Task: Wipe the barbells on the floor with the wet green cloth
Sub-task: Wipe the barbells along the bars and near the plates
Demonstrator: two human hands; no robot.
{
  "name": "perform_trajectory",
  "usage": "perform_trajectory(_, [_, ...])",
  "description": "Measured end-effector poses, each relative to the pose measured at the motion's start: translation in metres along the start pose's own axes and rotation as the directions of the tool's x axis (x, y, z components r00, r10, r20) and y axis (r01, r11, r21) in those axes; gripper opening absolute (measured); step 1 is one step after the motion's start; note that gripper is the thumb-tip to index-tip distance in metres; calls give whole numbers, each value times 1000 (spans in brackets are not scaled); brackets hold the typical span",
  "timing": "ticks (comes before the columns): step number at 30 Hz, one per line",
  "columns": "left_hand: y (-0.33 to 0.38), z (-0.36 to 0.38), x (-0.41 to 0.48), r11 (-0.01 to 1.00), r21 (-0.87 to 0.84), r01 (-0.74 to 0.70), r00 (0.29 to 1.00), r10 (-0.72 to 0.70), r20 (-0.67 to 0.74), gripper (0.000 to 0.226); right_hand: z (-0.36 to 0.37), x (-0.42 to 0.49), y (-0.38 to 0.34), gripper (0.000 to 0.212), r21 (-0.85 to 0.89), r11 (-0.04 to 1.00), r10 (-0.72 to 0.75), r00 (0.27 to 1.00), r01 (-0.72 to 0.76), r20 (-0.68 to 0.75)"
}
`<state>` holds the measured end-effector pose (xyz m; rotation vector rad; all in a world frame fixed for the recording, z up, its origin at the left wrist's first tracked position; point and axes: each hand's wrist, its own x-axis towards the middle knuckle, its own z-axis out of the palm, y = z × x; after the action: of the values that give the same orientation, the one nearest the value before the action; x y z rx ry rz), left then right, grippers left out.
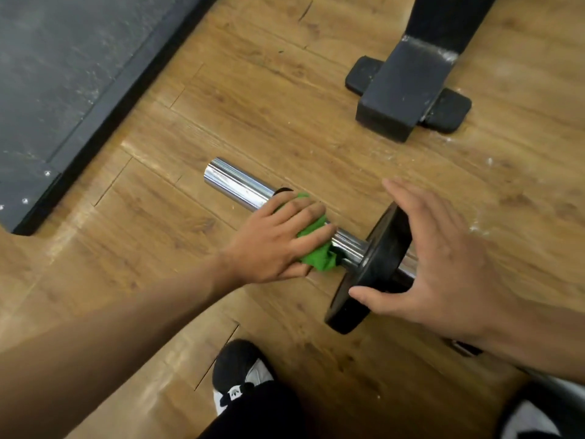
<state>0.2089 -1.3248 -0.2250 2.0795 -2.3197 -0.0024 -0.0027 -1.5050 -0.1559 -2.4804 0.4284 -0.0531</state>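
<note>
Black shoe point(240, 372) at bottom centre on wooden floor point(158, 296), left hand point(278, 239) gripping bunched green cloth point(318, 253) against barbell point(235, 185) sleeve at frame centre, right hand point(443, 258) spread loose, thumb touching black weight plate point(373, 270) just right of cloth, dark bench foot point(402, 90) upper right

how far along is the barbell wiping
Done: unclear; no wiped marks show. In hand: left hand holds the crumpled green cloth round the chrome barbell sleeve beside the round black weight plate, which the right hand steadies. Left: likely the bare sleeve end and plate.
</note>
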Motion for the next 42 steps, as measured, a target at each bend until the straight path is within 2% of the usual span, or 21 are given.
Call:
perform_trajectory(3, [-15,-4,14,993,36,116,993,-114,-33,53,-3,2,-2,94,34,997,73,996,-71,-59])
perform_trajectory(5, [5,-4,34,974,-8,228,971,-228,-78,53,-2,12,-4,90,2,987,162,985,-162,-58])
perform_trajectory(6, [18,-3,45,973,-34,228,969,-230,-93,53,-3,19,-5,89,-31,985,167,983,-170,-75])
perform_trajectory(8, [33,3,62,988,-71,134,984,-141,-110,51,-7,32,-4,82,-82,988,123,984,-134,-127])
perform_trajectory(10, [17,4,67,999,-42,18,993,-23,-113,51,-9,37,-4,69,-109,991,65,987,-81,-145])
perform_trajectory(12, [-14,5,60,1000,18,15,993,-12,-120,51,-9,37,-4,57,-97,994,41,990,-54,-138])
perform_trajectory(16, [-59,2,46,969,40,244,959,-235,-159,53,-20,53,1,52,53,993,112,983,-105,-143])
perform_trajectory(17, [-58,2,50,952,9,305,938,-299,-176,52,-24,57,0,51,43,993,117,984,-112,-135])
perform_trajectory(19, [-40,5,66,906,-68,418,876,-422,-234,49,-27,59,-7,52,-88,991,92,993,-99,-79])
perform_trajectory(21, [-8,14,86,929,-86,359,889,-369,-270,48,-25,57,-13,60,-282,956,90,996,-82,18])
perform_trajectory(23, [15,21,99,980,-59,191,944,-199,-264,55,-23,58,-8,63,-393,919,64,996,-33,66])
perform_trajectory(25, [4,24,103,997,9,73,970,-69,-234,60,-31,65,1,62,-379,925,52,997,-27,54])
perform_trajectory(27, [-23,27,102,996,80,43,976,-25,-217,67,-39,74,10,63,-299,950,97,995,-88,15])
perform_trajectory(30, [-58,26,101,988,124,90,978,-65,-198,63,-48,87,20,57,-141,953,266,963,-268,-38])
perform_trajectory(32, [-70,22,103,975,133,175,970,-148,-191,59,-52,97,25,54,-55,934,349,934,-353,-71])
perform_trajectory(35, [-56,13,123,946,21,324,920,-310,-237,56,-56,107,32,52,2,920,391,913,-393,-115])
perform_trajectory(36, [-44,12,131,949,-16,316,917,-310,-251,54,-55,107,33,51,10,922,385,914,-386,-126])
perform_trajectory(40, [-12,8,146,993,-93,78,967,-98,-236,50,-51,96,30,53,-32,945,318,940,-324,-127])
perform_trajectory(42, [-15,3,140,994,-104,44,976,-65,-207,54,-46,85,25,54,-70,957,273,956,-281,-108])
